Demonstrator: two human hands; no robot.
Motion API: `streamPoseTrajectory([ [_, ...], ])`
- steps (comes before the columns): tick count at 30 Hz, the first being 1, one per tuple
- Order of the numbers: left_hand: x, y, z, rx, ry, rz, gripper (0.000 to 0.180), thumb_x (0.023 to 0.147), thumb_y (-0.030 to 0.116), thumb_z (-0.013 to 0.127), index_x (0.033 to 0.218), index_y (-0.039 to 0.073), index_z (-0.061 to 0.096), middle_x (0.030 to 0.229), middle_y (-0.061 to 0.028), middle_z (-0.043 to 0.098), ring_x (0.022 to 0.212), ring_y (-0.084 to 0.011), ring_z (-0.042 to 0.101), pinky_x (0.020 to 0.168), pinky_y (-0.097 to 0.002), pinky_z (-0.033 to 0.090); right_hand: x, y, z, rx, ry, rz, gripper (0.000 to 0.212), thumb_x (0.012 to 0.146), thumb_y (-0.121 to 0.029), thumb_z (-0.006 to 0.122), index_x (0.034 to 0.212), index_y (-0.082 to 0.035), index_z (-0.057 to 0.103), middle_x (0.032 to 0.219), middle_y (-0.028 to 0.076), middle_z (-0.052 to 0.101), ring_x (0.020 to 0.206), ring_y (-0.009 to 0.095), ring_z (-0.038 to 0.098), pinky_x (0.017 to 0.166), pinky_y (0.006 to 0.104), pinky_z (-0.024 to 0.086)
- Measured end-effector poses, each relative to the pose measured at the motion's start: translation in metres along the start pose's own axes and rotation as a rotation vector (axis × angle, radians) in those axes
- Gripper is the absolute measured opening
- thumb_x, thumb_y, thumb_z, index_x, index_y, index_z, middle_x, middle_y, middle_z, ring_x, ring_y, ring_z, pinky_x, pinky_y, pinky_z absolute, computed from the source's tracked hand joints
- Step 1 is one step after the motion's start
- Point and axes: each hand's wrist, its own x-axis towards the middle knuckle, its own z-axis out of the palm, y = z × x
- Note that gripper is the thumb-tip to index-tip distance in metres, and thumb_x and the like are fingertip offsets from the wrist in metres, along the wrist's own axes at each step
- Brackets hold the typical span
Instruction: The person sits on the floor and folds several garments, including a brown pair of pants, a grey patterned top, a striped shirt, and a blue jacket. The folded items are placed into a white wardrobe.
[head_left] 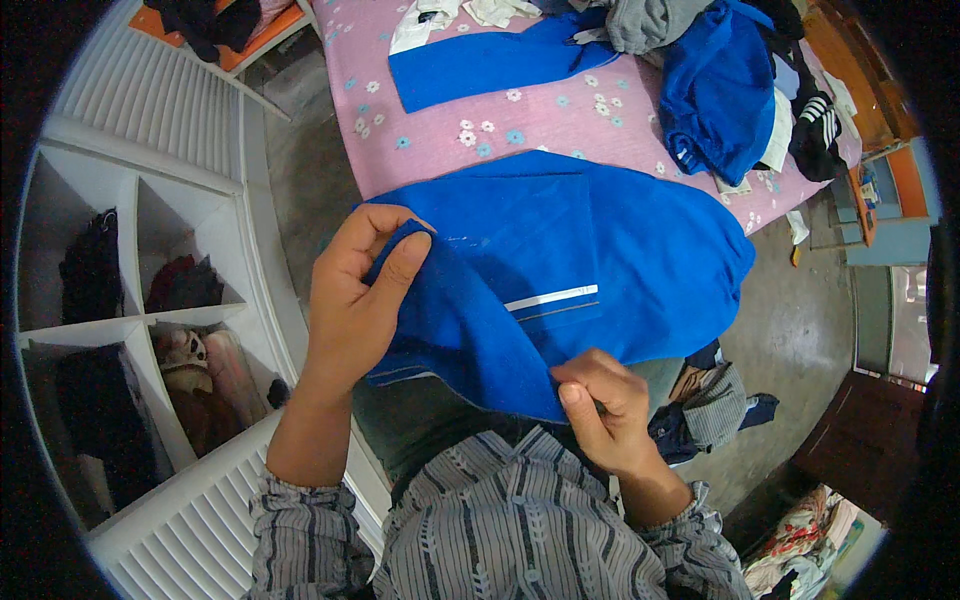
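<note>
A blue garment (650, 260) lies spread across the near edge of the bed and over my lap. On it shows a squarish panel with a white strip (550, 297) along its lower side. My left hand (365, 290) pinches one corner of a folded-over flap between thumb and fingers. Lower and to the right, my right hand (608, 405) grips the other end of that flap, its fingers curled in. The flap stretches slantwise between both hands, a little lifted, and covers part of the panel. Which kind of garment this is, I cannot tell.
The bed has a pink flowered sheet (520, 120). At its far side lie more blue clothes (720, 90), a grey garment (650, 25) and black ones. White shelves (130, 320) with folded clothes stand on my left. A clothes pile (710, 410) lies on the floor at right.
</note>
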Motion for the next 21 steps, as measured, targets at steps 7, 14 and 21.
streamPoseTrajectory([
  [7, 0.04, -0.002, 0.02, 0.149, -0.065, 0.129, 0.018, 0.087, 0.016, 0.064, 0.097, 0.002, 0.063, 0.088, -0.0034, 0.064, 0.082, -0.0087, 0.058, 0.074, -0.0224, 0.045, -0.01, 0.022, 0.004, -0.266, 0.039, 0.07, 0.017, 0.081, -0.013, 0.068, 0.089, 0.0, 0.064, 0.075, 0.016, 0.06, 0.068, 0.03, 0.058, 0.06, 0.0382, 0.044],
  [14, 0.117, -0.036, 0.103, 0.33, -0.244, 0.404, 0.023, 0.082, 0.022, 0.067, 0.093, 0.002, 0.067, 0.089, -0.0146, 0.068, 0.079, -0.0263, 0.066, 0.071, -0.0335, 0.05, -0.007, 0.082, 0.008, 0.293, 0.342, 0.506, 0.022, 0.093, -0.022, 0.058, 0.085, -0.001, 0.06, 0.069, 0.002, 0.056, 0.058, 0.01, 0.052, 0.052, 0.0272, 0.043],
  [21, 0.096, -0.094, 0.122, 0.579, -0.055, 0.49, 0.04, 0.08, 0.022, 0.069, 0.114, 0.004, 0.057, 0.111, -0.0153, 0.06, 0.105, -0.0323, 0.054, 0.092, -0.0413, 0.041, -0.006, 0.136, 0.005, 0.373, 0.383, 0.698, 0.021, 0.093, -0.02, 0.057, 0.091, 0.001, 0.06, 0.074, 0.002, 0.059, 0.053, 0.009, 0.055, 0.048, 0.0226, 0.048],
])
